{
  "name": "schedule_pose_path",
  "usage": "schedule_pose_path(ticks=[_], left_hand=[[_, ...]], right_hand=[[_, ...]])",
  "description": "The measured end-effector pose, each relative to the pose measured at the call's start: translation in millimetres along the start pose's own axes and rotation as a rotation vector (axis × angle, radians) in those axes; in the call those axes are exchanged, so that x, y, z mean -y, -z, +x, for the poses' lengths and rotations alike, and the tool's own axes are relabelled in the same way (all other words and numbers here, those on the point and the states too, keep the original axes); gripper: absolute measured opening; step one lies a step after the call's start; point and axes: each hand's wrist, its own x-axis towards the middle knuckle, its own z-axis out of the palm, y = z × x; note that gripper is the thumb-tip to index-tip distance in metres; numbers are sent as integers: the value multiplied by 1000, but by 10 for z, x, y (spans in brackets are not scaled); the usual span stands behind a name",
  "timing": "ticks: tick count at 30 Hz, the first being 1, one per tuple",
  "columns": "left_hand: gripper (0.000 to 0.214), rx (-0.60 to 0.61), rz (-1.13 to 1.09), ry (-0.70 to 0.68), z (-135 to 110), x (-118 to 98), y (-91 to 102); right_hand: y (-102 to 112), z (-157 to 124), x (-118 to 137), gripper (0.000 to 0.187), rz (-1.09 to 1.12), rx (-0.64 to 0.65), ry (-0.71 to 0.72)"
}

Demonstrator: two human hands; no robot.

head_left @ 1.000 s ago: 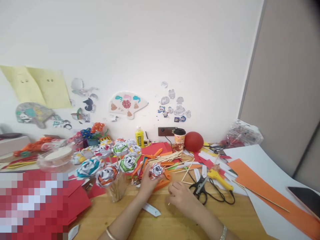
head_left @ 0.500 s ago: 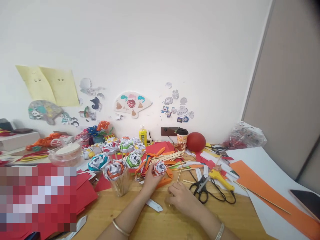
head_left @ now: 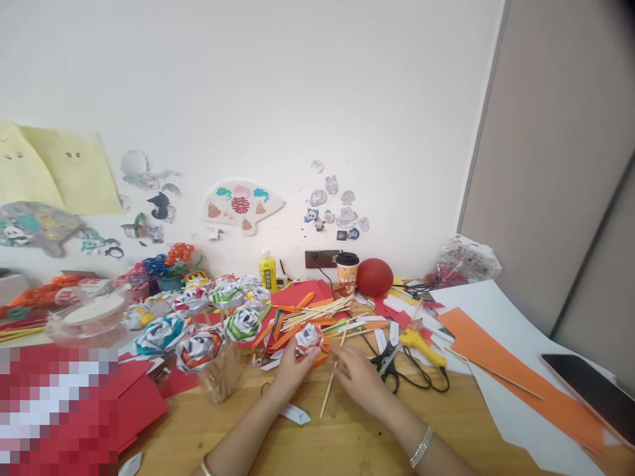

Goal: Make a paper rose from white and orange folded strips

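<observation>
My left hand (head_left: 292,367) is closed round a small folded paper rose (head_left: 307,338), white with red and orange, held just above the wooden table (head_left: 347,443). My right hand (head_left: 360,377) pinches a thin wooden stick (head_left: 331,383) that slants from near the rose down toward me. The stick's upper end is close to the rose; whether it touches is unclear. A folded white paper strip (head_left: 296,414) lies below my left wrist.
A cup of finished paper roses on sticks (head_left: 213,344) stands left. A pile of sticks (head_left: 317,309), red and orange paper, black scissors (head_left: 384,360), a yellow glue gun (head_left: 419,344), a coffee cup (head_left: 346,274), a red ball (head_left: 374,277) and a phone (head_left: 590,396) surround my hands.
My right hand has lifted the stick off the table and brought it up beside the rose in my left hand. The camera has swung slightly right.
</observation>
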Motion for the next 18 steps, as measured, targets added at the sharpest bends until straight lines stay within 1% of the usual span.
schedule_pose_path(ticks=[2,4,7,9,12,14,16,18], left_hand=[[43,54,31,-21,-51,-9,-35],[42,131,65,-44,-98,5,-74],[37,187,85,-32,-127,57,-115],[38,193,71,-19,-115,91,-125],[56,153,11,-20,-75,104,-119],[69,170,-56,-21,-48,83,-103],[68,273,-128,-28,-26,48,-79],[59,379,-186,-30,-10,12,-50]], right_hand=[[-44,29,-32,38,273,-45,-116],[-79,51,-27,42,582,-46,-166],[-58,54,62,46,971,19,-181],[-6,39,140,47,1112,59,-223],[59,21,195,50,1151,37,-294],[67,26,175,50,1107,6,-297],[59,42,130,49,1030,-27,-259],[60,61,89,45,947,-55,-226]])
